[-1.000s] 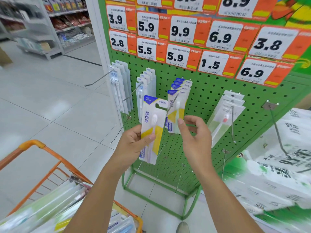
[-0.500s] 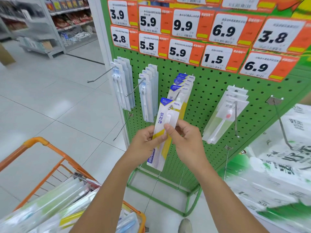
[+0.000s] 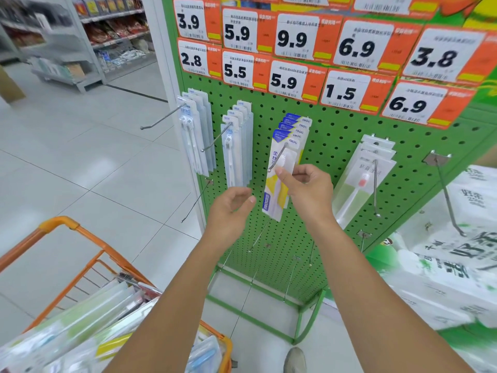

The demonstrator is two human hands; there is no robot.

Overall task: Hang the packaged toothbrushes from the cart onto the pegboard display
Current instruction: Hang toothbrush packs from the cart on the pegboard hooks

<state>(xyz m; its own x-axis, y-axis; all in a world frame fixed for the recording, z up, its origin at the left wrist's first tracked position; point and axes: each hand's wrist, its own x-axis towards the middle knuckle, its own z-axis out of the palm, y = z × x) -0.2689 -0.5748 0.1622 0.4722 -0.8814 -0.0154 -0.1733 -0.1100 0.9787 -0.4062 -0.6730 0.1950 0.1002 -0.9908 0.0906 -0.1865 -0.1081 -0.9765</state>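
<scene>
A blue, white and yellow toothbrush pack hangs at the front of a row of like packs on a metal peg of the green pegboard. My right hand pinches its middle with thumb and fingers. My left hand hovers just left of the pack, fingers loosely curved, holding nothing. The orange cart at the lower left holds several more packaged toothbrushes.
Other pegs carry white toothbrush packs, grey-white packs and clear packs. Bare metal pegs stick out at the right and below. Orange price tags line the top. Packaged tissue bundles sit at the right.
The pack went from my left hand onto the peg. My left hand let go and drew back to the left; my right hand stays on the pack.
</scene>
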